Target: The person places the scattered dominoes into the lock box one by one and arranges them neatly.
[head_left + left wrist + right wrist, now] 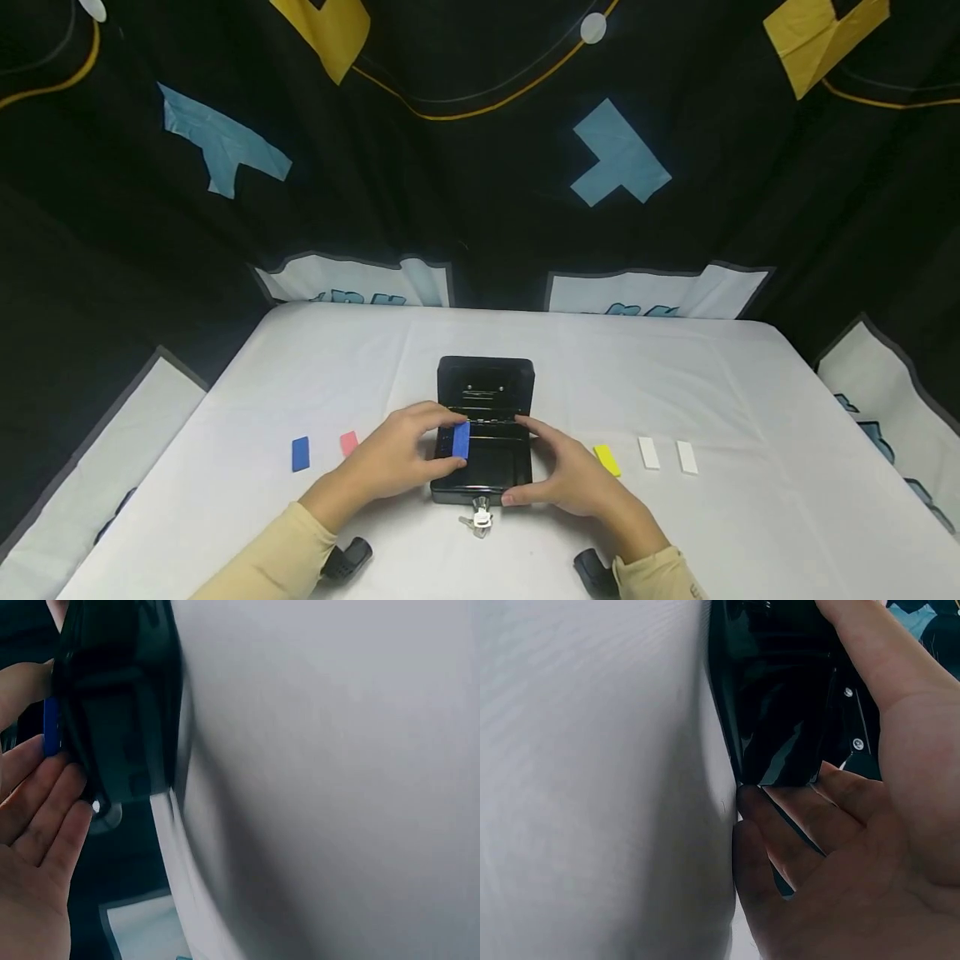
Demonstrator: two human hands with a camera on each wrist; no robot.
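A black metal cash box (pixel 491 465) stands on the white table with its lid (pixel 486 385) raised at the back. Over its left part, my left hand (pixel 405 450) pinches a blue rectangular block (pixel 461 440) between thumb and fingers. The left wrist view also shows that blue block (pixel 50 727), beside the box wall. My right hand (pixel 573 475) holds the box's right side, thumb at the front corner and fingers toward the back; the right wrist view shows its fingertips (pixel 754 796) against the box wall. A lock with keys (pixel 481 517) is at the box's front.
Left of the box lie another blue block (pixel 300 454) and a pink block (pixel 348 442). To the right are a yellow block (pixel 607 460) and two white blocks (pixel 648 452). A dark patterned cloth (pixel 465 208) hangs behind the table (pixel 750 533).
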